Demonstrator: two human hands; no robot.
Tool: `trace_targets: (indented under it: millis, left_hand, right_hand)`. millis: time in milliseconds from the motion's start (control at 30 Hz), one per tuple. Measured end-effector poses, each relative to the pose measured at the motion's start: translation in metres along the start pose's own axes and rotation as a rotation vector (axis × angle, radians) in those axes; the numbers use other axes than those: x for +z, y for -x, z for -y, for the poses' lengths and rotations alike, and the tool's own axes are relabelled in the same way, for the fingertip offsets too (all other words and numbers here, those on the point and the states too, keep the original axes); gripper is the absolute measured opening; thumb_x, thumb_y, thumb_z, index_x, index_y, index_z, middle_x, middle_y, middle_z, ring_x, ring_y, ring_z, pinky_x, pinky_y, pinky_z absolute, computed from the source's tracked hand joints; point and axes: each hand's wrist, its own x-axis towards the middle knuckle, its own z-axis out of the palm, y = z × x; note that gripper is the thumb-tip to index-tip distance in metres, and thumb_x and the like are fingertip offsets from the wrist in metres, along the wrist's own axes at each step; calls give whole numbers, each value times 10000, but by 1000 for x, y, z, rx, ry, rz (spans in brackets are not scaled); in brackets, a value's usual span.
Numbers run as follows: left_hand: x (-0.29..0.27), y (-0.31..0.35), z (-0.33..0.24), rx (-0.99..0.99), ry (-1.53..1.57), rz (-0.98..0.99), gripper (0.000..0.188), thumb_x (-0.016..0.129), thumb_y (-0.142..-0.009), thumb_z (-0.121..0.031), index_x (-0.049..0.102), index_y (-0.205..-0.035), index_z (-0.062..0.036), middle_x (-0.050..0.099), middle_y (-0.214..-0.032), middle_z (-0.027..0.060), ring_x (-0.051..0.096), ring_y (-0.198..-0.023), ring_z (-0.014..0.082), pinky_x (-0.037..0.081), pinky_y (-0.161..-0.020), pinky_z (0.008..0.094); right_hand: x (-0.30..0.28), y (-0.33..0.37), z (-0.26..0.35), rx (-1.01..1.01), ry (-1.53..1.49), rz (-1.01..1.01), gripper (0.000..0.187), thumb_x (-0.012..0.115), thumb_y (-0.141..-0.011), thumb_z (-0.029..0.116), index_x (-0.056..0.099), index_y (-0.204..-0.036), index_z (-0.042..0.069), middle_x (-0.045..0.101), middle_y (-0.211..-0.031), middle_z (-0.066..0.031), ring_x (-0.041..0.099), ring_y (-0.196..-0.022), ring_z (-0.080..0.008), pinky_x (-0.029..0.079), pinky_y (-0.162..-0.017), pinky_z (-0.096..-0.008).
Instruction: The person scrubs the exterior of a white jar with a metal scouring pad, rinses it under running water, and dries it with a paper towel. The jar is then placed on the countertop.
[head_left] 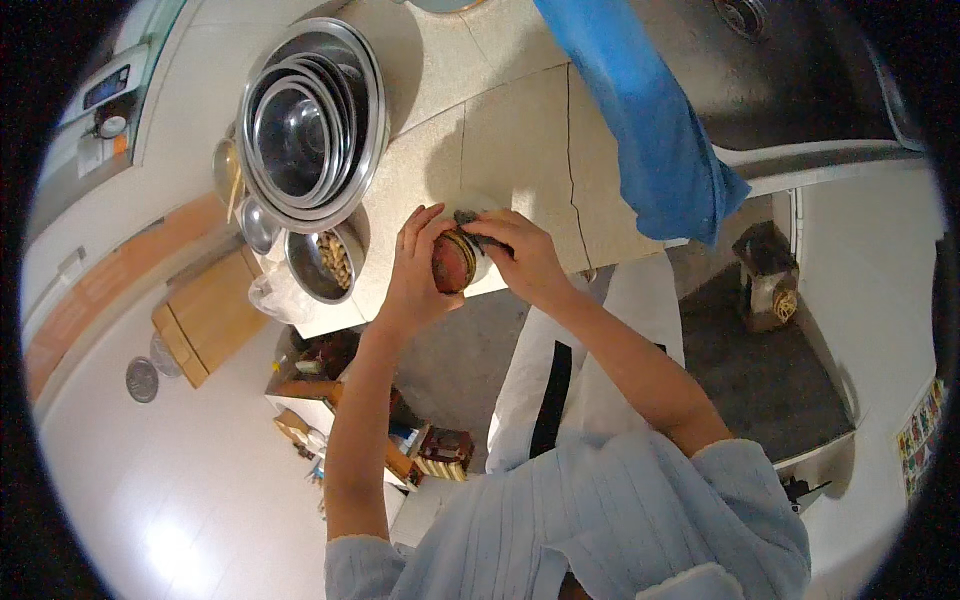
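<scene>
Working at the pale counter (510,130), you have both hands out in front; the counter runs under the bowl stack (371,100), so places are read off that stack. Dark sink (800,90): far right of the stack. Long blue cloth (665,150): also right of it, well apart, lower end hanging at the counter's near edge. Stack itself: metal bowls nested, openings up. Small metal bowl (303,265): just beside the stack, on your side, tan pieces (334,260) inside, kind unclear. Left hand (408,275): right of the stack, nearer you, fingers curved part-open around the container's left side, thumb at its near edge. Right hand (525,258): farther right of the stack, thumb and fingertips pinched together on a dark pad. Round container (452,265): between your hands, right of the stack and nearer you, reddish face, gold rim. Dark pad (465,216): right of the stack, at the container's far rim; material, can't tell.
</scene>
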Motion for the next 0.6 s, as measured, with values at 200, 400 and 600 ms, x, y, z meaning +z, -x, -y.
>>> trace_targets:
  millis: [200, 400, 600]
  left_hand:
    - [1, 0, 5, 60, 37, 20, 853, 738, -432, -41, 400, -1207, -149, 338, -1347, 102, 231, -1298, 388, 290, -1038, 468]
    - [-12, 0, 3, 140, -89, 143, 840, 744, -460, -67, 412, -1224, -181, 325, -1378, 75, 203, -1315, 385, 248, -1077, 487]
    - [-23, -7, -11, 264, -434, 226, 975, 817, -471, -161, 352, -1324, -242, 161, -1470, 72, 107, -1361, 365, 208, -1054, 598]
  right_hand:
    - [-17, -11, -66, 307, 132, 87, 348, 583, -760, -37, 625, -1091, 61, 613, -1093, -110, 591, -1002, -231, 481, -812, -312]
    - [-51, 38, -15, 671, -1118, 78, 390, 556, -852, 47, 488, -1232, -6, 565, -1170, -115, 576, -1028, -223, 489, -868, -317]
    - [-72, 44, 45, 453, -1361, 89, 459, 561, -845, 51, 410, -1273, -22, 464, -1287, -156, 481, -1171, -269, 403, -1003, -384]
